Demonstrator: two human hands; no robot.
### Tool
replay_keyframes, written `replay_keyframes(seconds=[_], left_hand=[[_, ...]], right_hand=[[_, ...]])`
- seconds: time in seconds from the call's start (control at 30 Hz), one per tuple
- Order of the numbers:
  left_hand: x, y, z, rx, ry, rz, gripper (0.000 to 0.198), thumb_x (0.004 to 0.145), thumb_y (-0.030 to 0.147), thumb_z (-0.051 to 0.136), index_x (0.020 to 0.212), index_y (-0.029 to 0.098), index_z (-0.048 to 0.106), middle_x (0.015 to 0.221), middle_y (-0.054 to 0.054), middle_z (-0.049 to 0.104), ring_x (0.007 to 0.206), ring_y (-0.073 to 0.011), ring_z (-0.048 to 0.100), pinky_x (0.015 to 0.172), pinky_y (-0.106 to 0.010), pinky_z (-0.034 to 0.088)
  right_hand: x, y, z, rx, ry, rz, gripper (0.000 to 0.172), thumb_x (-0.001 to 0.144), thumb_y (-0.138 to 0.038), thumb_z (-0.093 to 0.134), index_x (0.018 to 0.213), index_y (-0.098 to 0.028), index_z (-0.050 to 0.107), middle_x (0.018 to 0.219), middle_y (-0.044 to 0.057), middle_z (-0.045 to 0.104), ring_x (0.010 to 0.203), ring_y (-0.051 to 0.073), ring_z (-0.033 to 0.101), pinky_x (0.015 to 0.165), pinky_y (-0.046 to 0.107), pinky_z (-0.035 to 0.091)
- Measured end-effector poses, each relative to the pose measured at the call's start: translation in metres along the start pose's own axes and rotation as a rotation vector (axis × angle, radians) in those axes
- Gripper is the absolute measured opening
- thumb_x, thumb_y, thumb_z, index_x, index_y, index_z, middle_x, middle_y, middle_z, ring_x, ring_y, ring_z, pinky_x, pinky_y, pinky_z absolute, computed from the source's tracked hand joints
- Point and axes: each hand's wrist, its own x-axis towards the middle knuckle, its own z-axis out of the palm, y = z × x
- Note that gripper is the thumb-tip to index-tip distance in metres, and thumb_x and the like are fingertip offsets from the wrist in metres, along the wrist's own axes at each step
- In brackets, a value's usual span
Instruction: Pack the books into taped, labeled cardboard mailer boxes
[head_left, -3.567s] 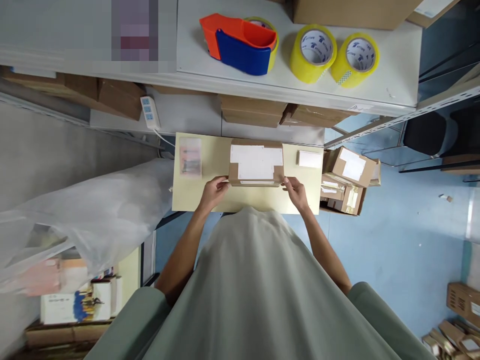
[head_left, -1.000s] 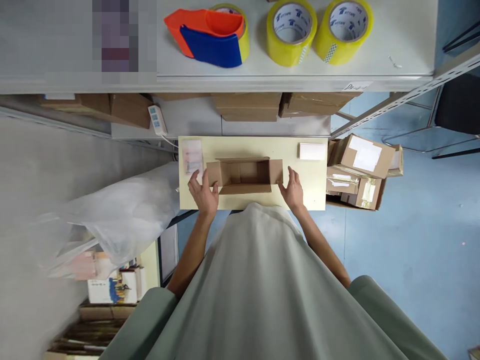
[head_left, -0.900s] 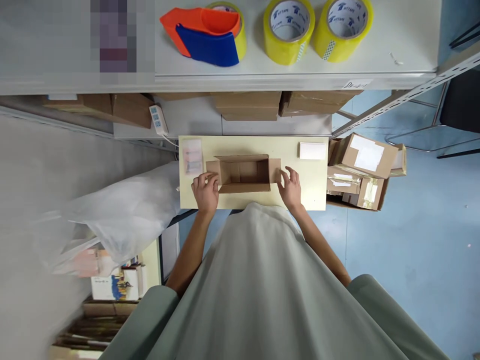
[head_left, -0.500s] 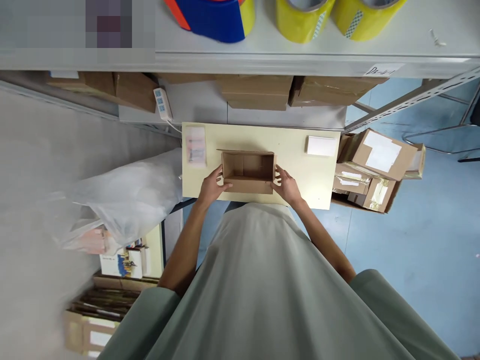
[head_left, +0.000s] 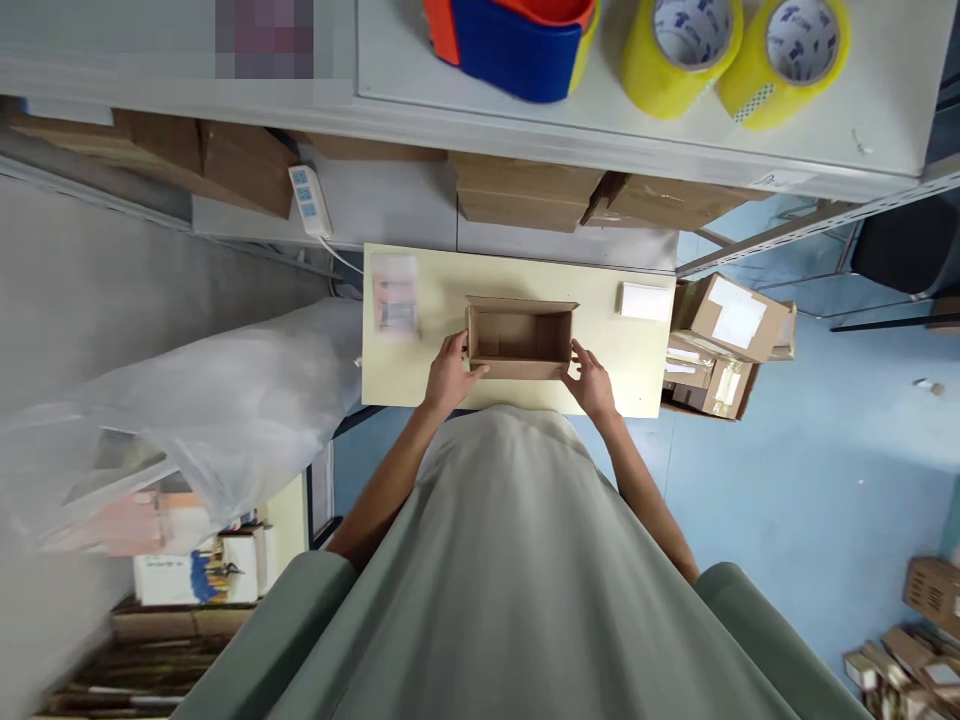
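Note:
An open brown cardboard box (head_left: 519,337) stands on the pale yellow table (head_left: 420,365), its far flap raised. My left hand (head_left: 450,368) grips the box's left end with the thumb over the near edge. On the right end, my right hand (head_left: 591,377) holds the box with its fingers against the wall. The inside of the box looks empty.
A clear packet (head_left: 394,303) lies at the table's left, a white card (head_left: 644,300) at its right. A shelf above holds a tape dispenser (head_left: 517,40) and two yellow tape rolls (head_left: 671,50). Cartons (head_left: 724,330) stand right of the table, a plastic sheet (head_left: 202,420) left.
The labelled closed box from earlier now stands open. Its side flaps have been folded in, and both hands have closed onto its ends. The view has shifted a little.

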Motion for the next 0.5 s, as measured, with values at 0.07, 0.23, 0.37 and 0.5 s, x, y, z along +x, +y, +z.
replay_keyframes(seconds=[0.07,0.23,0.37,0.5], left_hand=[[0.003,-0.008,-0.006,-0.050,-0.017,0.047,0.068,0.093,0.035,0.090,0.154,0.024,0.063,0.154,-0.016,0.069,0.128,-0.0321,0.077,0.111,-0.045,0.064],[0.020,-0.038,-0.038,-0.136,0.002,0.054,0.036,0.106,0.037,0.070,0.139,0.022,0.071,0.142,-0.014,0.076,0.115,-0.0271,0.080,0.107,-0.042,0.064],[0.049,-0.075,-0.074,-0.068,0.093,-0.141,0.037,0.100,0.030,0.070,0.136,0.020,0.071,0.144,-0.018,0.074,0.121,-0.0341,0.078,0.113,-0.050,0.060],[0.082,-0.114,-0.098,-0.046,0.186,-0.362,0.043,0.092,0.032,0.083,0.128,0.016,0.066,0.143,-0.025,0.068,0.137,-0.0433,0.068,0.122,-0.057,0.052]], right_hand=[[-0.007,-0.007,-0.004,-0.045,0.034,0.037,0.068,0.099,-0.035,0.069,0.166,-0.025,0.058,0.152,0.017,0.072,0.121,0.038,0.080,0.102,0.058,0.069],[-0.024,-0.034,-0.016,-0.112,0.188,0.055,0.055,0.102,-0.042,0.068,0.152,-0.022,0.068,0.154,0.020,0.070,0.136,0.038,0.073,0.111,0.058,0.065],[-0.035,-0.065,-0.017,-0.101,0.312,0.047,0.047,0.104,-0.045,0.062,0.143,-0.021,0.073,0.151,0.019,0.073,0.135,0.036,0.073,0.113,0.057,0.063],[-0.050,-0.099,-0.012,-0.075,0.357,0.060,0.047,0.106,-0.051,0.061,0.139,-0.020,0.076,0.145,0.019,0.077,0.127,0.037,0.076,0.111,0.058,0.063]])
